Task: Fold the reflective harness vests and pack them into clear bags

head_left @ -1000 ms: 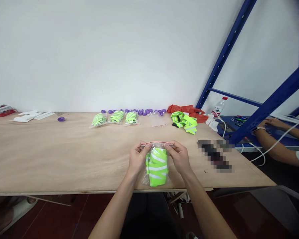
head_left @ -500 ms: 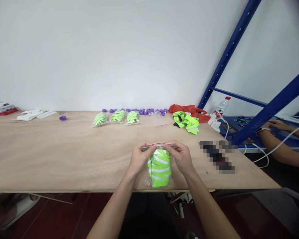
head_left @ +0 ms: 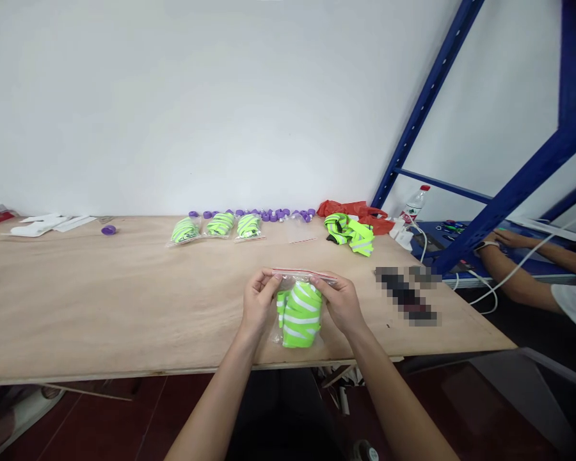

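Both my hands pinch the top edge of a clear zip bag (head_left: pixel 300 320) near the table's front edge. Inside it sits a folded bundle of fluorescent green strap with silvery stripes. My left hand (head_left: pixel 259 298) is closed on the bag's upper left corner. My right hand (head_left: pixel 340 301) grips the upper right part, thumb near the red seal line. Beyond them stand three similar filled bags, one of them a bagged green bundle (head_left: pixel 248 225). A loose green striped strap (head_left: pixel 350 234) lies at the back right, and a flat clear bag (head_left: pixel 300 230) lies beside it.
Several purple round pieces (head_left: pixel 273 215) line the wall. A red plastic bag (head_left: pixel 355 209), a bottle (head_left: pixel 415 203) and a blue metal frame (head_left: pixel 420 105) are at the right. Another person's arms (head_left: pixel 513 262) work there. White papers (head_left: pixel 52 223) lie at the left.
The view has shifted slightly to the right. My left hand has moved toward the bag's upper left corner, and the bag's top edge now looks more spread and raised.
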The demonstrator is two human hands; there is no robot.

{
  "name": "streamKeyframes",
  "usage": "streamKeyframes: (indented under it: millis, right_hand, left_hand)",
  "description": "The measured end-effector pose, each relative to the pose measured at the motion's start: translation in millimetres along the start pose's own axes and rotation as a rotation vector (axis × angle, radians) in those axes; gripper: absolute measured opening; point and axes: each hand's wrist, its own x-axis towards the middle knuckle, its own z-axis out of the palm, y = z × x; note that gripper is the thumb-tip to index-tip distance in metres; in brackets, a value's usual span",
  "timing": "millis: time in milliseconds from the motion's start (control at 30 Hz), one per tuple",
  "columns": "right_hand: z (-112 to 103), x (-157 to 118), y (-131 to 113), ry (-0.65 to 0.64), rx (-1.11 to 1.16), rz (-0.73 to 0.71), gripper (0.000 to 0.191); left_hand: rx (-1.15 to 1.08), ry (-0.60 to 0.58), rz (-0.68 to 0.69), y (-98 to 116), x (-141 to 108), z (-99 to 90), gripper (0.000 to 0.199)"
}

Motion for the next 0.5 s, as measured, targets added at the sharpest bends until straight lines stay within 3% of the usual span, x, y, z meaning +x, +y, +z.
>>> streamKeyframes:
  millis: [267, 433, 500]
  right_hand:
    - [6.4, -2.4, -4.1, 0.047, -0.054, -0.066, 0.024]
    - [5.1, -7.2, -2.4, -0.16, -0.03, 0.068, 0.033]
    - [4.5, -8.4, -0.4, -0.169, -0.047, 0.049, 0.031]
  left_hand:
    - [0.007, 0.012, 0.019, 1.3, 0.3, 2.1, 0.034]
    - [0.04, 0.064, 0.077, 4.2, 1.0, 4.1, 0.036]
    - [0.037, 0.056, 0.061, 2.9, -0.3, 2.4, 0.035]
